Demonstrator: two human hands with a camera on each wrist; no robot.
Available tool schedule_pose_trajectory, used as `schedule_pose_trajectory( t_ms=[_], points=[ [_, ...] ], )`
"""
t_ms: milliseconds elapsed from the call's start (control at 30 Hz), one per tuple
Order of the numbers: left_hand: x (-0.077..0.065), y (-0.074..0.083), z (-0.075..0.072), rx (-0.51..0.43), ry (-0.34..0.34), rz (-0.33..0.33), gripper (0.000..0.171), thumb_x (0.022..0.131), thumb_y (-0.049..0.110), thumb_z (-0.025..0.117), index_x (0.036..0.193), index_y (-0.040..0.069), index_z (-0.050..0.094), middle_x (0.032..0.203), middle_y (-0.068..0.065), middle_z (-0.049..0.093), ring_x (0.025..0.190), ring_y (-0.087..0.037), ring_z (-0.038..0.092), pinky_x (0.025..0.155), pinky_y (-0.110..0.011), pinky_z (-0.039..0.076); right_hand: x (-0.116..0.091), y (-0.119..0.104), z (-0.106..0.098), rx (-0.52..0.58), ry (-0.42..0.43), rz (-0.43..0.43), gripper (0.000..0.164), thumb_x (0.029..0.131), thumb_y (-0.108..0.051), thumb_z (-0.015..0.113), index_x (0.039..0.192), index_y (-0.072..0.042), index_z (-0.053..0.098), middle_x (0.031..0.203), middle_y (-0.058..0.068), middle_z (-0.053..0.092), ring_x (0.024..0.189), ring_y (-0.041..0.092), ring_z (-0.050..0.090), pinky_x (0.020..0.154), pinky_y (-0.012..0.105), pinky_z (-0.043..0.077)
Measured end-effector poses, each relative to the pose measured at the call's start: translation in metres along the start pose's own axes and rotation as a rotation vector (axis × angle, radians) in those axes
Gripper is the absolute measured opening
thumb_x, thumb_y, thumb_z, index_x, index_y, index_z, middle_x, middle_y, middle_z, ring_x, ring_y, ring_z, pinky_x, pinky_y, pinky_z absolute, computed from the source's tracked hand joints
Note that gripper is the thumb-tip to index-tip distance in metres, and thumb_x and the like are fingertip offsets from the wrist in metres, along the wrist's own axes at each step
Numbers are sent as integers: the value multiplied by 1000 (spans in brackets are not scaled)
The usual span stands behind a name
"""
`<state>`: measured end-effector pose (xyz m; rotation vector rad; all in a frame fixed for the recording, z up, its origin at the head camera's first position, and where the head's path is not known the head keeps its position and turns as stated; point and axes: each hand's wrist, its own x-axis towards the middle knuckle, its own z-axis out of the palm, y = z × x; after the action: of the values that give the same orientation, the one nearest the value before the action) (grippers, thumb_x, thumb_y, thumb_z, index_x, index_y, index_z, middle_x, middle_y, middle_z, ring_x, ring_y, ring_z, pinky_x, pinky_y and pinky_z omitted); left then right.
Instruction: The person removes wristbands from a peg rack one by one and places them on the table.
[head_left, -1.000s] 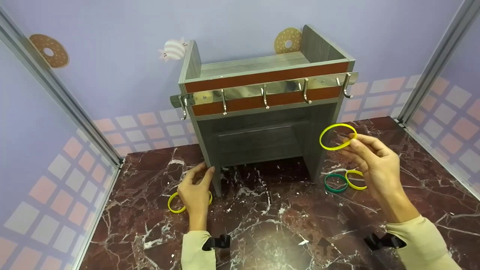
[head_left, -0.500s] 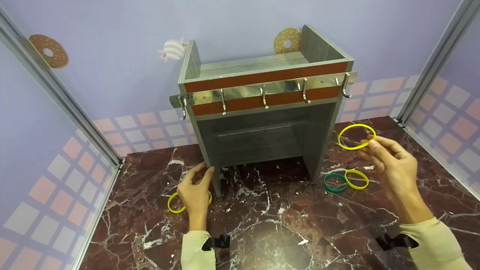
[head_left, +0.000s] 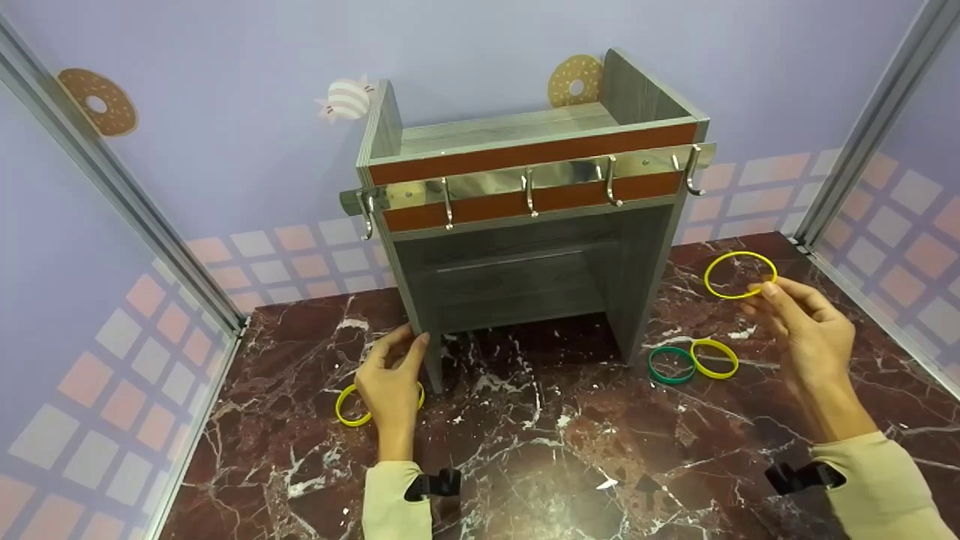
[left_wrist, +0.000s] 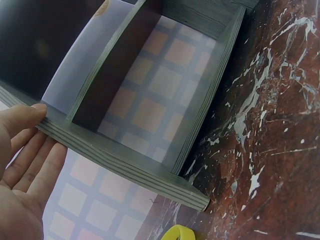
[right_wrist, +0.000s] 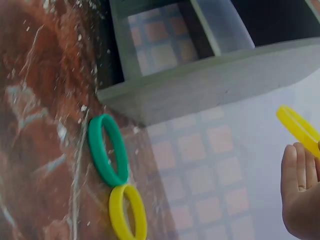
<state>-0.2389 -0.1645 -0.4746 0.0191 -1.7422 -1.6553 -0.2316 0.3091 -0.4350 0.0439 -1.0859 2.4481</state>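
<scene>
A grey wooden shelf unit [head_left: 517, 289] stands on the marbled surface. My left hand [head_left: 388, 390] pinches its left side panel near the base, thumb on the inner face and fingers outside in the left wrist view. In my right hand [head_left: 816, 345], a yellow wristband [head_left: 739, 253] is pinched between thumb and fingers, held up to the right of the shelf. Below it lie a green wristband [right_wrist: 96, 155] and another yellow wristband [right_wrist: 117, 215], side by side at the shelf's right foot. More yellow wristband [head_left: 352, 424] shows around my left wrist's far side, partly hidden by the hand.
A metal rail [head_left: 487, 185] with several hooks runs across the shelf's front and juts past both sides. Purple patterned wall panels [head_left: 225, 150] enclose the back and sides. The dark red marbled tabletop [head_left: 525, 465] has white flecks.
My right hand has moved to the right, away from the shelf, carrying the yellow wristband with it. The left hand has stayed in place on the side panel.
</scene>
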Motion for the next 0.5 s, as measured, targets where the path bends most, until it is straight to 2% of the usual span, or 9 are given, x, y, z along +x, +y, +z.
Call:
schedule_pose_trajectory(
  t_ms=[333, 500],
  points=[
    [-1, 0, 4, -35, 14, -5, 21, 87, -1, 87, 107, -5, 80, 101, -20, 78, 84, -16, 76, 77, -23, 63, 10, 6, -29, 5, 89, -2, 10, 95, 16, 69, 105, 15, 72, 92, 25, 77, 77, 30, 79, 75, 40, 65],
    [0, 0, 2, -38, 25, -12, 20, 86, -3, 87, 105, -5, 80, 100, -19, 78, 82, -13, 75, 76, -24, 63, 14, 11, -42, 0, 122, 49, 9, 94, 17, 70, 101, 13, 74, 91, 24, 77, 75, 29, 79, 73, 37, 66]
  ],
)
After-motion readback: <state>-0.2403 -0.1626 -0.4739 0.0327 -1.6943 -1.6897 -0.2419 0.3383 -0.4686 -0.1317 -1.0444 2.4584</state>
